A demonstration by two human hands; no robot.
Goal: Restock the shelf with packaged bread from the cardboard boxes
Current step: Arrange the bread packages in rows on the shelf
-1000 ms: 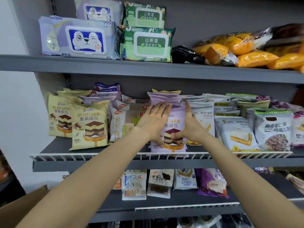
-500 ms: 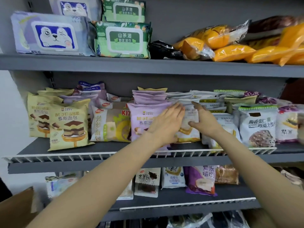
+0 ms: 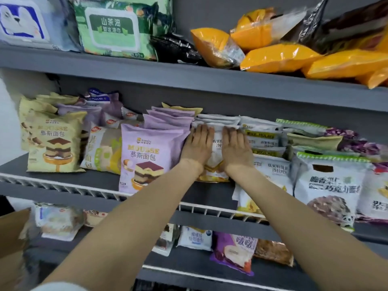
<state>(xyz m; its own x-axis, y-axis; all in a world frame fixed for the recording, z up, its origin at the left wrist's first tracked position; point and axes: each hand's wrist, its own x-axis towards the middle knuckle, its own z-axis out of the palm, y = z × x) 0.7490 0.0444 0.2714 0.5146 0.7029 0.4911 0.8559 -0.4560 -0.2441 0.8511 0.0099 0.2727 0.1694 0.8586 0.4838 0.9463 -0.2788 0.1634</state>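
Observation:
On the grey middle shelf (image 3: 100, 181), a row of white bread packs (image 3: 216, 148) stands between purple mousse bread packs (image 3: 144, 156) and more white packs to the right. My left hand (image 3: 198, 143) lies flat with straight fingers on the left side of the front white pack. My right hand (image 3: 236, 144) presses flat on its right side. Neither hand curls around anything. A corner of a cardboard box (image 3: 12, 234) shows at the lower left.
Yellow mousse packs (image 3: 54, 141) stand at the shelf's left, grain bread packs (image 3: 329, 185) at the right. A white wire rail (image 3: 210, 211) runs along the shelf front. Wet wipes (image 3: 115, 28) and orange bags (image 3: 279, 57) fill the upper shelf. More packs lie on the lower shelf.
Both hands shifted right from the purple mousse pack to the white packs beside it. The view moved closer and to the right.

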